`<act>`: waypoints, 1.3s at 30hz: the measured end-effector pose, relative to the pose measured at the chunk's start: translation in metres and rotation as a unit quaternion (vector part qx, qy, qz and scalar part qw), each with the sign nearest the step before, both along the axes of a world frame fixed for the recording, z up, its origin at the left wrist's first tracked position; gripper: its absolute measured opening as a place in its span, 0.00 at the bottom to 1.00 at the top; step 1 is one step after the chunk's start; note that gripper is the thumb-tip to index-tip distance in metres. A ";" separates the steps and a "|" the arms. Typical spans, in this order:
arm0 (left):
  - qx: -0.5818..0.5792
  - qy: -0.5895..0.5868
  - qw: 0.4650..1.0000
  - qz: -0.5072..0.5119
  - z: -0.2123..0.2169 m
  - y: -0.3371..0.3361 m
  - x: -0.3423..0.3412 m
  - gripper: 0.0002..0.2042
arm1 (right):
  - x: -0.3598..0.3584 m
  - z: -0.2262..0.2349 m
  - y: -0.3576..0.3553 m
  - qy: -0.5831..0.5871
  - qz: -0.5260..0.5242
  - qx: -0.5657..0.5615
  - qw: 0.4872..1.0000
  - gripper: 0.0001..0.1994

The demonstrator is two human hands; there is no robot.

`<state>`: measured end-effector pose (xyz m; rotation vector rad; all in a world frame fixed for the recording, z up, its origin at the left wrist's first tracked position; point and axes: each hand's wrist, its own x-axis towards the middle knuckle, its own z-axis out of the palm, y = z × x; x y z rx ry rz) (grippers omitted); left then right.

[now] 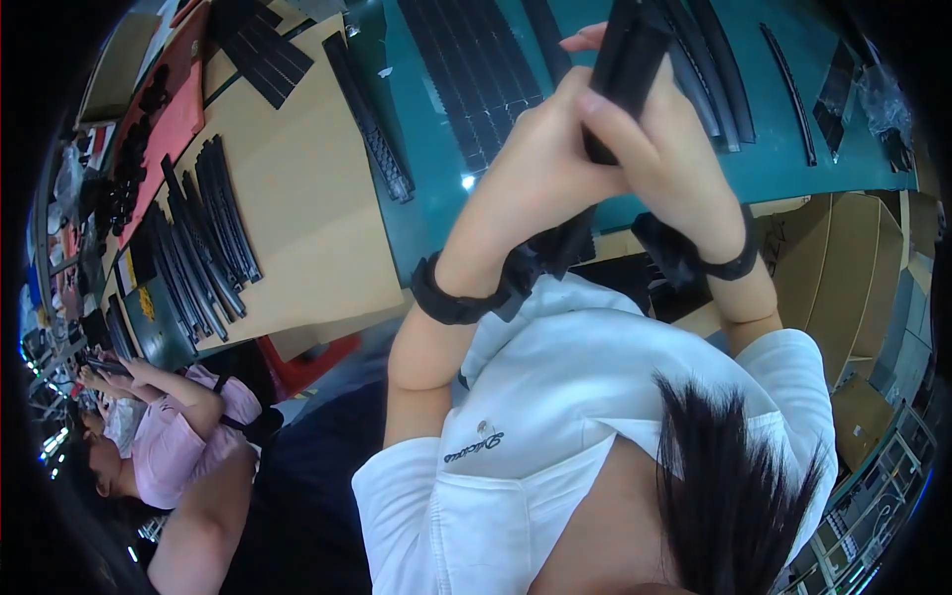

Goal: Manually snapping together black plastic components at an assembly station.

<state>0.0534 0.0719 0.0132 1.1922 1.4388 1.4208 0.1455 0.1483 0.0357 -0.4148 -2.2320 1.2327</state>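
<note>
Both my hands are raised together over the near edge of the green table point(793, 169). Between them stands a black bar-shaped piece point(632, 59), its upper end cut off by the top of the picture. My left hand point(555, 124) is closed round its left side, with some fingertips showing behind it. My right hand point(674, 149) grips it from the right, thumb pressed on the near face. The fingers behind the piece are mostly hidden. Black bands circle both wrists. Beyond my hands lies a row of flat black strips point(466, 79), with dark curved strips point(709, 74) to the right.
At left, a cardboard sheet point(297, 198) carries several black ribbed strips point(213, 228) and flat dark pieces point(260, 55). A co-worker in pink point(183, 436) sits at far left near a red stool point(307, 362). Cardboard boxes point(843, 268) stand right; a clear plastic bag point(886, 104) lies far right.
</note>
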 end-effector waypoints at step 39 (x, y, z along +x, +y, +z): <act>-0.056 -0.333 0.940 -0.056 -0.012 -0.008 0.014 0.18 | 0.003 -0.034 0.000 -0.057 -0.002 -0.145 0.988 0.30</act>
